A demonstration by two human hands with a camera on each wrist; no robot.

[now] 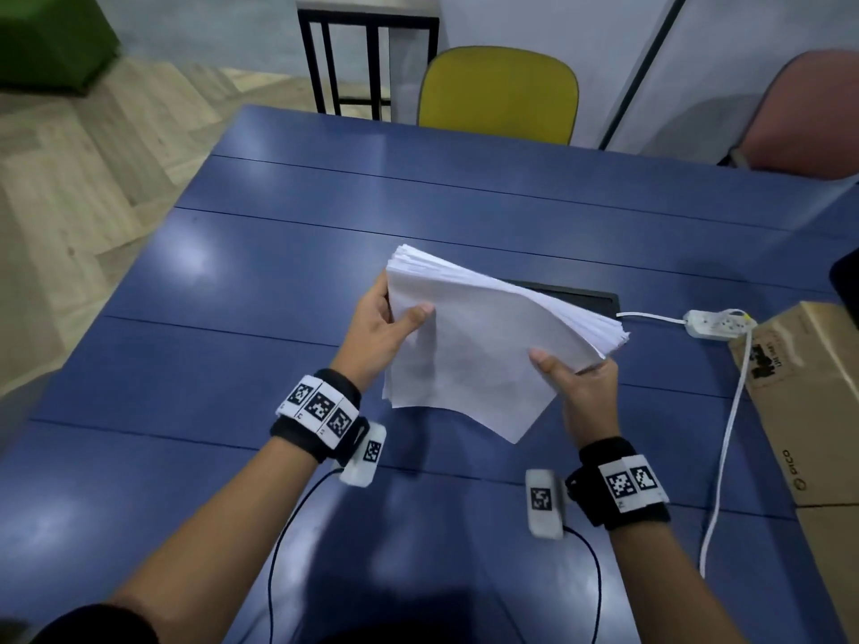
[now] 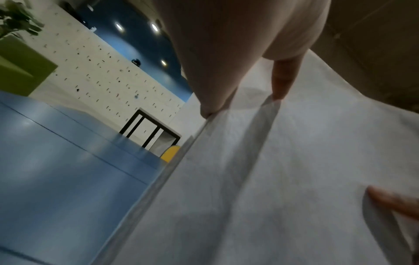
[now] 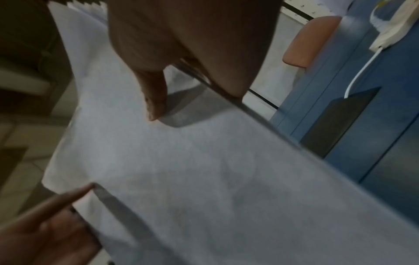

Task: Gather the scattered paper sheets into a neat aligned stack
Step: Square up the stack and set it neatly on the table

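Observation:
A thick stack of white paper sheets (image 1: pixel 483 346) is held tilted above the blue table (image 1: pixel 232 281), its far edges fanned and uneven. My left hand (image 1: pixel 386 323) grips the stack's left edge, thumb on top and fingers underneath. My right hand (image 1: pixel 576 374) grips the right edge the same way. In the left wrist view the top sheet (image 2: pixel 272 179) fills the frame, with my left thumb (image 2: pixel 217 89) pressed on it. The right wrist view shows the paper (image 3: pixel 204 179) under my right thumb (image 3: pixel 156 102).
A cardboard box (image 1: pixel 809 402) lies at the table's right edge. A white power strip (image 1: pixel 716 323) with its cable sits beside it, near a black cable hatch (image 1: pixel 581 295). A yellow chair (image 1: pixel 502 90) and a pink chair (image 1: pixel 809 113) stand beyond the far edge.

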